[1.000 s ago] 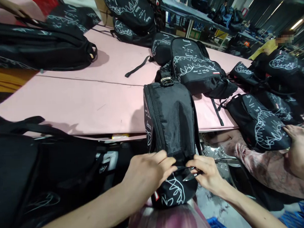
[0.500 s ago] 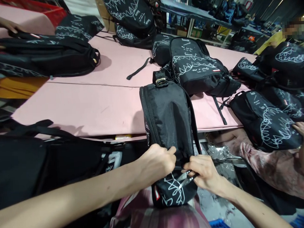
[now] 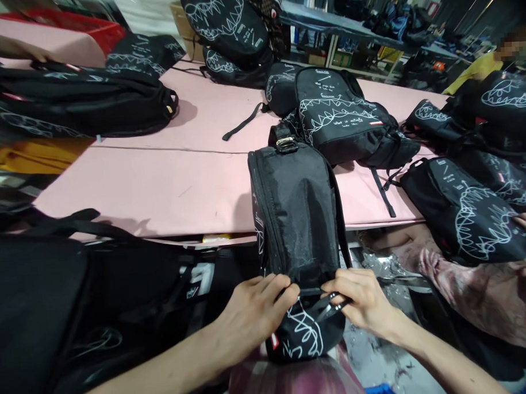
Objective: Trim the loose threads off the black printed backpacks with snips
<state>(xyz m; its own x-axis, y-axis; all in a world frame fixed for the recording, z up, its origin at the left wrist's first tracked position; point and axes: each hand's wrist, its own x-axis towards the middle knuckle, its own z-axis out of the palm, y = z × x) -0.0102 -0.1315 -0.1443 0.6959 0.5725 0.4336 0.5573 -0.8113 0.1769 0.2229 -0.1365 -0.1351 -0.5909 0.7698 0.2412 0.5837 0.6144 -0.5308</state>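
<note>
Black backpack (image 3: 302, 218) | left hand (image 3: 262, 305) pinching its fabric | right hand (image 3: 362, 300) grasping thread snips (image 3: 325, 313), fingertips on same fabric | backpack between and beyond both hands | step: seemingly handling fabric edge; next likely calls for tautness, blades clear

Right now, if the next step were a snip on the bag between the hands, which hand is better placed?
Probably the right hand: it holds the small scissors, blades over the black bag. The left hand is at the bag too, but shows no tool.
</note>
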